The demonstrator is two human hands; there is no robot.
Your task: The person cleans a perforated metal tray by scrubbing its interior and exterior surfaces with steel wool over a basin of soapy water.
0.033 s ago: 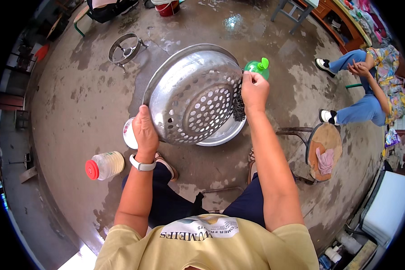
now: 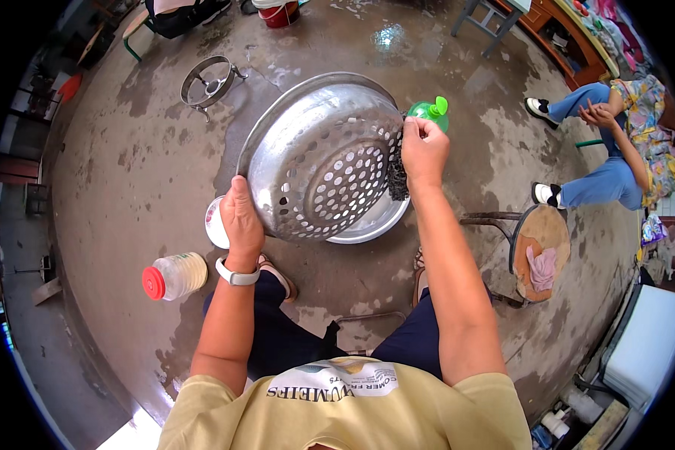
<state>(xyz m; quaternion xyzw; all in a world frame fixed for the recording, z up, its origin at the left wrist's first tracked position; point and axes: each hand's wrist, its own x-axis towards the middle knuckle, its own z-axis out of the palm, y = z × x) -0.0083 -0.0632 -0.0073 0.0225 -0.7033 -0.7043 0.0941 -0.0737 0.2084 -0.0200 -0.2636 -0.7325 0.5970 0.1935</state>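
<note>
From my remote view, the perforated metal strainer [image 2: 307,142] fills frame centre, tilted, its holed base facing me; the left hand [image 2: 241,221] grips its rim, apparently steadying it, while the right [image 2: 425,154] pinches a dark scouring pad [image 2: 397,180] against its right side.

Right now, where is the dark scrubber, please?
In the head view, the dark scrubber is just right of centre, in the right hand and against the outside of the metal colander, below the green bottle.
</note>
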